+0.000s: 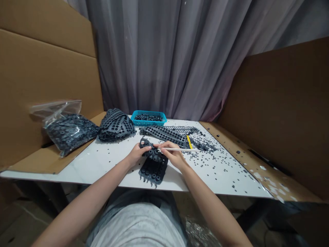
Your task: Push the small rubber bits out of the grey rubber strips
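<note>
In front of me a dark rubber sheet with raised rings (pixel 153 170) hangs folded over, its lower end on the white table. My left hand (pixel 137 153) pinches the sheet's upper left edge, thumb on top. My right hand (pixel 172 153) grips a thin white stick (pixel 189 150) like a pen. The stick points left and its tip meets the rings near the sheet's top; the exact contact is too small to make out. Just behind my hands lies a dark strip with rows of holes (pixel 167 134), with a yellow strip (pixel 189 142) at its right end.
Dark perforated sheets are piled (pixel 115 125) at the back left, beside a clear plastic bag of small dark parts (pixel 70 132). A blue basket (pixel 165 120) holds more dark bits. Crumbs scatter over the white table (pixel 100 171) at right. Cardboard walls (pixel 280 113) flank both sides.
</note>
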{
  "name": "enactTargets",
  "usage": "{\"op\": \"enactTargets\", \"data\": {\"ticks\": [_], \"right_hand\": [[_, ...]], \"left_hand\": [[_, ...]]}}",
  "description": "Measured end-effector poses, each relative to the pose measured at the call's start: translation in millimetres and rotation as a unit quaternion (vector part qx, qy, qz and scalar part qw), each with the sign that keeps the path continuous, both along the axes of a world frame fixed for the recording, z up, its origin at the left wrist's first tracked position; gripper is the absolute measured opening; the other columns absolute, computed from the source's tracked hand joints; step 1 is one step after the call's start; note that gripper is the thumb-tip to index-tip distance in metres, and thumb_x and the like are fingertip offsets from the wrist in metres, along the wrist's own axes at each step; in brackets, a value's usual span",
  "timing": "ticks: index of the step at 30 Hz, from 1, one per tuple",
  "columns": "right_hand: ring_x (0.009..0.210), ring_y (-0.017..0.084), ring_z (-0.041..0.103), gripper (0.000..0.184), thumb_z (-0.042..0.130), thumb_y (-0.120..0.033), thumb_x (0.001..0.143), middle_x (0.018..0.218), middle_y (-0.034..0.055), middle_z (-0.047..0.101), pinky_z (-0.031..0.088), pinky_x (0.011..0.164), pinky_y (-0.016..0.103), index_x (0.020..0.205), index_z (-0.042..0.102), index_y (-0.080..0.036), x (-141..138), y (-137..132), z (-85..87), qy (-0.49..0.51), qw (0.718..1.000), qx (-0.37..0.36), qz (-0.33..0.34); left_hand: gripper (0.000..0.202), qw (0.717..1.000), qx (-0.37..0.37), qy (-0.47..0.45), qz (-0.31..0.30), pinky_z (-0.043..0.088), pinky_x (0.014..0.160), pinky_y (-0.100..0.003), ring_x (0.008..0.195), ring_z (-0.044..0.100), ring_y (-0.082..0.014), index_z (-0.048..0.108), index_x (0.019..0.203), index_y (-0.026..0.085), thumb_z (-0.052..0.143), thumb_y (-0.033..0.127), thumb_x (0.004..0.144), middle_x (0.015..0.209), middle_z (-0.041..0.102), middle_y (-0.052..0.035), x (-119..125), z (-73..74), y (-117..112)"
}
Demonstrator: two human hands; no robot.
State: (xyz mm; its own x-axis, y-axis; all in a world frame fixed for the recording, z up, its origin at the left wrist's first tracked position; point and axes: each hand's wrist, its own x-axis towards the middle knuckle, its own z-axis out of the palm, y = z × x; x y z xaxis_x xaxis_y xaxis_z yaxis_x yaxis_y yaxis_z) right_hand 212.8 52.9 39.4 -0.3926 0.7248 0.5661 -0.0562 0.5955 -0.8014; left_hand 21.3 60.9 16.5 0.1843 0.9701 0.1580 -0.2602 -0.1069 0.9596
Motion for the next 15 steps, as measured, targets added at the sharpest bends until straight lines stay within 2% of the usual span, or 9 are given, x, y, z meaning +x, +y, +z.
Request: {"op": "enactTargets", "data": {"ticks": [7, 15], "right_hand": [[0.099, 0.022, 0.065, 0.017, 0.057, -0.037, 0.086, 0.103, 0.0075, 0.07, 0.05, 0.085, 0.037, 0.089, 0.061, -0.021, 0.2, 0.3, -1.1, -0.004, 1.0, -0.016, -0.014], [0.095, 0.021, 0.066, 0.017, 0.055, -0.035, 0.088, 0.101, 0.0073, 0.071, 0.052, 0.081, 0.034, 0.094, 0.062, -0.021, 0.4, 0.1, -1.1, -0.045, 0.997, 0.06, -0.027]], "left_hand": [[0.03, 1.0, -0.001, 0.009, 0.007, 0.045, 0.067, -0.028, 0.067, 0.061, -0.0177, 0.067, 0.078, 0.013, 0.076, 0.037, 0.062, 0.074, 0.068, -0.0043, -1.5, -3.0, 2.3], [0.031, 1.0, 0.0, 0.009, 0.007, 0.045, 0.066, -0.029, 0.067, 0.06, -0.0174, 0.066, 0.077, 0.013, 0.076, 0.038, 0.062, 0.073, 0.066, -0.0043, 0.0, -4.2, 2.8]]}}
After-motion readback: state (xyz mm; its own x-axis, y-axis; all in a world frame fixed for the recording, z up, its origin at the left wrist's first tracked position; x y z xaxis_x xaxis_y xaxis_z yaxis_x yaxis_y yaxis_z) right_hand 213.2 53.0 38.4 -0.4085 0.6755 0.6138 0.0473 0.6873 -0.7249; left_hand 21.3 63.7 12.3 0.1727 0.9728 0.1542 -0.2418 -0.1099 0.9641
